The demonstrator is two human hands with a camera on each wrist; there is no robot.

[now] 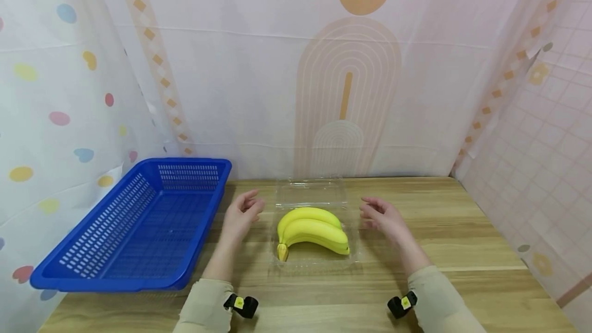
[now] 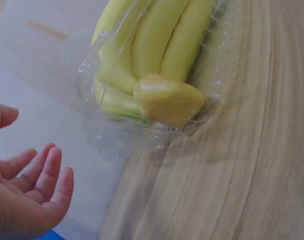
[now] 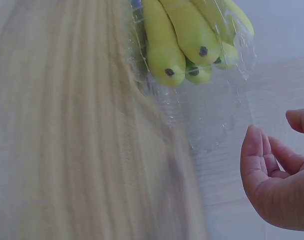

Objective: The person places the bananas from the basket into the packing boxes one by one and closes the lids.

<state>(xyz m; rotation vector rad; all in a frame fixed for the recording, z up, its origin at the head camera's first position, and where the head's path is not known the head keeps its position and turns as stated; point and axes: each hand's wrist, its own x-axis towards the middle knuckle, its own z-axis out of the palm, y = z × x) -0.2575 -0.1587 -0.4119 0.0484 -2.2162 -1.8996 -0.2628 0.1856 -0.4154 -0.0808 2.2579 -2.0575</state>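
A bunch of yellow bananas (image 1: 314, 230) lies in a clear plastic clamshell box (image 1: 312, 267) on the wooden table. The box's lid (image 1: 311, 192) stands raised at the back. My left hand (image 1: 242, 215) hovers left of the box, its fingers loosely bent and holding nothing. To the right of the box, my right hand (image 1: 383, 218) is held the same way, also apart from it. In the left wrist view the bananas' stem end (image 2: 169, 100) faces the left hand. Dark banana tips (image 3: 203, 51) show in the right wrist view.
A large blue plastic basket (image 1: 203, 243) with slotted walls stands on the left side of the wooden table (image 1: 462, 251). Patterned curtains (image 1: 250, 91) hang behind the table and along both sides.
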